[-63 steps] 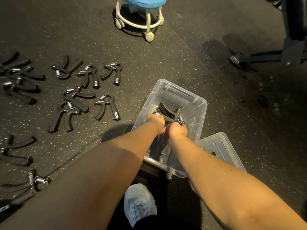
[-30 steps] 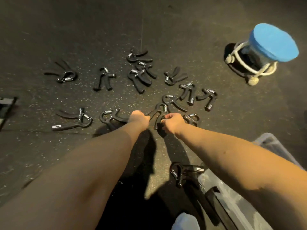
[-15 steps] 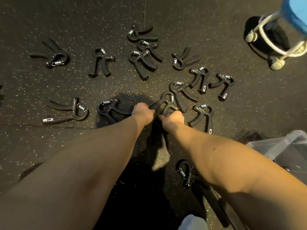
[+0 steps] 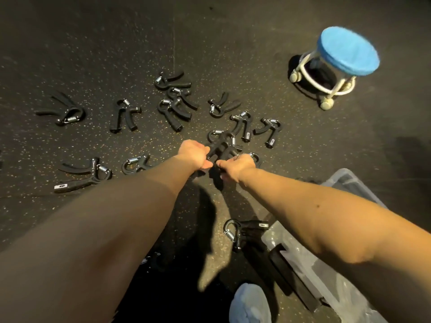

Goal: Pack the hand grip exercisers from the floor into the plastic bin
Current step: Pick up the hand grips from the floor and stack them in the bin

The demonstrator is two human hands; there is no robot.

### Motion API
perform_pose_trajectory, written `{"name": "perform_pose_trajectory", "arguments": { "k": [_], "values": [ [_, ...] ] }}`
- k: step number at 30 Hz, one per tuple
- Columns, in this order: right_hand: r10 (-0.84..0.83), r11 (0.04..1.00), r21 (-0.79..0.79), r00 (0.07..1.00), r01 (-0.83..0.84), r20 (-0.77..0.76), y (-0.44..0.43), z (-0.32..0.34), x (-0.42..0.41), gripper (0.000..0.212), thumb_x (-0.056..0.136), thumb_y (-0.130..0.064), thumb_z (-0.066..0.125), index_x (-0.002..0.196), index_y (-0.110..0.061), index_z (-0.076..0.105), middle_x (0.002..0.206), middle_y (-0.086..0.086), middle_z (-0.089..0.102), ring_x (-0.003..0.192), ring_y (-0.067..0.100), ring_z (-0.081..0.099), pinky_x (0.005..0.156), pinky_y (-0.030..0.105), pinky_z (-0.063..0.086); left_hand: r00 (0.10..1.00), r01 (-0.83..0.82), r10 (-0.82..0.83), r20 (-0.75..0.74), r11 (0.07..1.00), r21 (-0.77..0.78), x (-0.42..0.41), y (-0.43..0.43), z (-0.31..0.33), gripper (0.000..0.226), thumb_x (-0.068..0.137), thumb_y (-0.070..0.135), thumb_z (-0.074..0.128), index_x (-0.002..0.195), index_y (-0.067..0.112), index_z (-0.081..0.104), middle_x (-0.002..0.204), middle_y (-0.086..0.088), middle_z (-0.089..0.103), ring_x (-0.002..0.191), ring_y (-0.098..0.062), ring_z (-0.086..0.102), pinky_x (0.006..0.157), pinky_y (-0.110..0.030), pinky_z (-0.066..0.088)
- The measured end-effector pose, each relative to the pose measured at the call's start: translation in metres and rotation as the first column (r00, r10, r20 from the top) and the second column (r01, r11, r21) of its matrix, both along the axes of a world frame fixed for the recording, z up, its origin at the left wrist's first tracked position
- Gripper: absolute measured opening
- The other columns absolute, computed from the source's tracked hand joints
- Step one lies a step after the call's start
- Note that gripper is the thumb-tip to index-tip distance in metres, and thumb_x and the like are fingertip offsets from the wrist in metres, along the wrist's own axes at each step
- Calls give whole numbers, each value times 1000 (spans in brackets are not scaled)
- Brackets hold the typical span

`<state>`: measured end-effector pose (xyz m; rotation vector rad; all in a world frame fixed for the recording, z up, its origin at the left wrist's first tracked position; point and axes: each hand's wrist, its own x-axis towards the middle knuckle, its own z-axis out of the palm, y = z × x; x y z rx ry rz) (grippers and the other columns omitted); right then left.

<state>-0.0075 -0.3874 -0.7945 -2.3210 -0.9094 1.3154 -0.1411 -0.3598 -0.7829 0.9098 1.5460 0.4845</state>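
Note:
Several black hand grip exercisers with steel springs lie scattered on the dark speckled floor. My left hand (image 4: pixel 193 155) and my right hand (image 4: pixel 235 166) are side by side, both closed on the handles of one hand grip exerciser (image 4: pixel 220 148) held just above the floor. Another exerciser (image 4: pixel 254 157) lies half hidden behind my right hand. One more exerciser (image 4: pixel 242 231) lies beside the clear plastic bin (image 4: pixel 345 183), which sits at the lower right, mostly covered by my right forearm.
A low rolling stool (image 4: pixel 340 59) with a blue seat stands at the upper right. A pale shoe (image 4: pixel 249 304) shows at the bottom edge. More exercisers lie to the left (image 4: pixel 86 173) and farther back (image 4: pixel 175 108). A black bar (image 4: pixel 291 278) lies beside the bin.
Both hands left the bin, swung left to the floor pile, closed on an exerciser and raised it slightly. The view has tilted, showing more of the stool and the bin.

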Motion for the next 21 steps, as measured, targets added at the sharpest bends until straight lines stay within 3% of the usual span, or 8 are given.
{"name": "perform_pose_trajectory", "arguments": {
  "k": [3, 5, 8, 9, 11, 14, 16, 21],
  "values": [
    [-96, 993, 62, 995, 98, -32, -7, 43, 22, 28, 89, -30, 72, 89, -3, 65, 68, 11, 73, 62, 29, 74, 72, 44, 63, 997, -39, 33, 71, 996, 86, 19, -4, 28, 27, 97, 8, 61, 124, 6, 59, 106, -10, 62, 86, -31, 71, 52, -23, 56],
    [-148, 979, 135, 988, 154, -50, -13, 68, 41, 26, 91, -27, 68, 95, -2, 62, 69, 11, 72, 70, 35, 75, 81, 51, 61, 997, -4, -9, 79, 986, 168, 34, -12, 50, 28, 95, 6, 64, 123, 5, 62, 103, -11, 61, 82, -30, 67, 61, -31, 58],
    [-277, 917, 242, 943, 317, -185, -29, 105, 67, 38, 96, -23, 64, 128, -12, 48, 86, 14, 67, 68, 36, 71, 82, 52, 61, 993, 67, -90, 73, 959, 276, 51, -20, 62, 26, 92, 3, 67, 118, 5, 67, 98, -12, 63, 73, -26, 64, 80, -39, 60],
    [-305, 896, 256, 922, 362, -237, -35, 115, 76, 38, 97, -25, 63, 129, -15, 46, 90, 15, 66, 69, 36, 71, 82, 52, 61, 989, 85, -118, 87, 945, 317, 58, -25, 69, 26, 92, 3, 67, 118, 6, 68, 99, -12, 63, 76, -26, 64, 83, -39, 60],
    [-368, 862, 240, 877, 447, -310, -47, 128, 91, 31, 98, -34, 61, 111, -7, 50, 88, 15, 65, 71, 33, 72, 82, 48, 61, 983, 148, -180, 35, 893, 424, 67, -37, 78, 27, 92, 5, 67, 118, 9, 68, 100, -11, 65, 81, -23, 64, 78, -22, 57],
    [-433, 835, 186, 827, 518, -359, -65, 136, 110, 43, 97, -43, 61, 101, 0, 58, 69, 13, 69, 67, 29, 74, 65, 39, 61, 966, 247, -245, -81, 791, 560, 70, -55, 86, 29, 91, 6, 69, 120, 10, 69, 107, -4, 60, 79, -7, 55, 67, 1, 37],
    [-455, 829, 161, 813, 536, -364, -77, 134, 117, 37, 99, -36, 61, 101, 1, 59, 56, 10, 67, 62, 25, 72, 59, 34, 59, 956, 273, -278, -89, 745, 608, 68, -67, 89, 28, 89, 3, 69, 117, 9, 71, 110, -8, 61, 80, -4, 54, 69, 3, 36],
    [-535, 780, 60, 713, 623, -454, -100, 117, 125, 20, 100, -21, 60, 105, -2, 61, 69, 17, 68, 43, 16, 66, 33, 20, 45, 929, 340, -344, -135, 654, 676, 72, -87, 94, 28, 85, -4, 72, 110, 7, 72, 110, -6, 63, 96, -11, 57, 81, 2, 37]
  ]
}}
